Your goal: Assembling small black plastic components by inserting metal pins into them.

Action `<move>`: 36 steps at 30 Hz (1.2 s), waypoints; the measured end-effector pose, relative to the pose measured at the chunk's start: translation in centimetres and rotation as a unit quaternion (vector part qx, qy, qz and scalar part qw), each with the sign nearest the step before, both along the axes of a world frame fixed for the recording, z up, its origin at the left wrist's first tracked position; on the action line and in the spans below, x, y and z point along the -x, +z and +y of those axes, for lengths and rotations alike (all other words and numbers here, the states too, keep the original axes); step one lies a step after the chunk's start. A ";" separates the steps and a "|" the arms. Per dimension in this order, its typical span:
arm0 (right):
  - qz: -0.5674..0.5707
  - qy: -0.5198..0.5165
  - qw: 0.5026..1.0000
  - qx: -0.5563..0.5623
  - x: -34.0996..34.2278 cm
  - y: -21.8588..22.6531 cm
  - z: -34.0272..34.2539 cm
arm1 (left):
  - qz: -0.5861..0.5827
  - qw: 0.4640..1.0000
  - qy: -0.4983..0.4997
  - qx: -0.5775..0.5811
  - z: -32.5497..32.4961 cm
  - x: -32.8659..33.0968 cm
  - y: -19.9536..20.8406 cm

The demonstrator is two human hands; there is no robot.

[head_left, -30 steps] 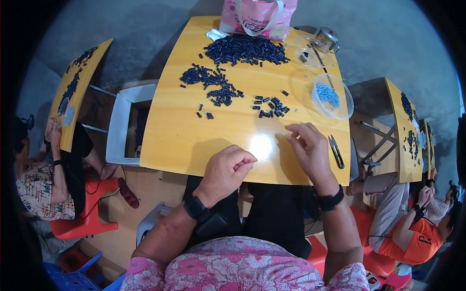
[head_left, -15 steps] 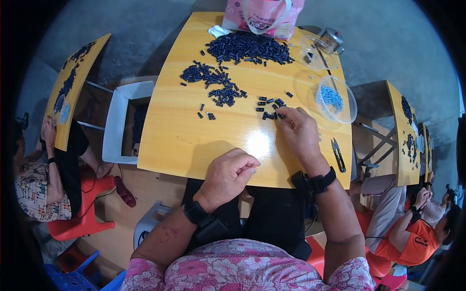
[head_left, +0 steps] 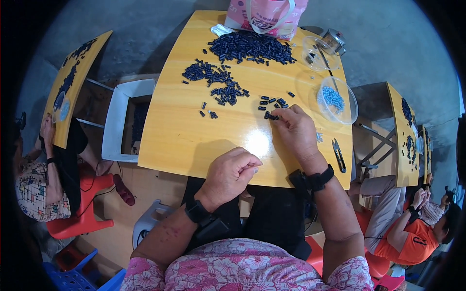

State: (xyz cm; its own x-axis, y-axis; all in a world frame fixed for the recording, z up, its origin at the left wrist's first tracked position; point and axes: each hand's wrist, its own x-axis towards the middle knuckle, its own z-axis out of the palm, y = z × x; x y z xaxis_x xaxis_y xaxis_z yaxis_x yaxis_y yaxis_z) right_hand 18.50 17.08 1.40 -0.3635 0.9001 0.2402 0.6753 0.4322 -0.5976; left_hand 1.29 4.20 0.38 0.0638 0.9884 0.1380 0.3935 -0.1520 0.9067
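Observation:
My right hand [head_left: 294, 130] is over the right part of the yellow table, thumb and forefinger pinched at a small black tube-like piece [head_left: 274, 117]. Just beyond the fingertips lies a loose group of similar black pieces [head_left: 280, 102]. My left hand [head_left: 232, 172] hovers by the near edge, thumb pressed to the curled fingers; whatever is in that pinch, if anything, is hidden. Farther off are a middle heap of black pieces [head_left: 228, 89] and a larger heap [head_left: 252, 47]. A few strays [head_left: 212, 114] sit left of centre.
On the right, a clear bowl [head_left: 352, 104] holds small light-blue parts [head_left: 333, 99]; black thread snips [head_left: 339, 156] lie nearer. Behind stand another clear tub [head_left: 310, 60], a metal cup [head_left: 335, 38] and a pink bag [head_left: 264, 19]. A white box [head_left: 116, 123] is left of the table. People sit at both sides.
My right hand has shifted slightly left among the nearest black pieces, uncovering small pale bits beside its wrist. The left hand keeps its pose. The view has shifted a little.

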 end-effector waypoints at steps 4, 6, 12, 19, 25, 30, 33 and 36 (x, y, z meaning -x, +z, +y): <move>-0.046 0.014 0.998 -0.040 0.0 0.1 -0.1 | -0.003 1.000 0.000 -0.006 0.0 0.0 0.0; -0.056 0.020 0.997 -0.054 0.0 -0.1 -0.1 | 0.002 1.000 0.001 -0.009 0.0 0.0 0.0; -0.114 0.041 0.991 -0.050 -0.3 -0.8 -0.8 | 0.015 1.000 0.009 -0.017 0.0 -0.2 0.0; -0.058 0.062 0.996 0.031 -1.7 -0.6 -2.8 | 0.006 1.000 0.018 0.009 -0.3 -0.3 0.1; 0.042 0.091 0.993 0.067 -2.4 -0.1 -5.9 | -0.095 0.993 0.036 0.067 -0.5 -0.9 0.2; 0.027 0.122 0.990 0.064 -2.2 0.9 -7.7 | -0.122 0.989 0.008 0.085 -1.1 -1.3 0.1; 0.008 0.149 0.988 0.039 -2.3 1.2 -8.3 | -0.097 0.990 0.003 0.102 -1.4 -1.8 0.1; 0.017 0.164 0.986 0.006 -2.2 1.3 -8.9 | -0.170 0.984 0.037 0.049 -1.6 -2.3 -0.8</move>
State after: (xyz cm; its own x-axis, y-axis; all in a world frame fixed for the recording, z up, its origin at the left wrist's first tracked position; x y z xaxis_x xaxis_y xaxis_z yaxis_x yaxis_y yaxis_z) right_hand 20.69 8.16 2.72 -0.6276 0.7381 0.2476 0.4790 0.6168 -0.6246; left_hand 3.58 2.64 -0.41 -0.0429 0.9981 0.0432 0.0718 -0.0400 0.9966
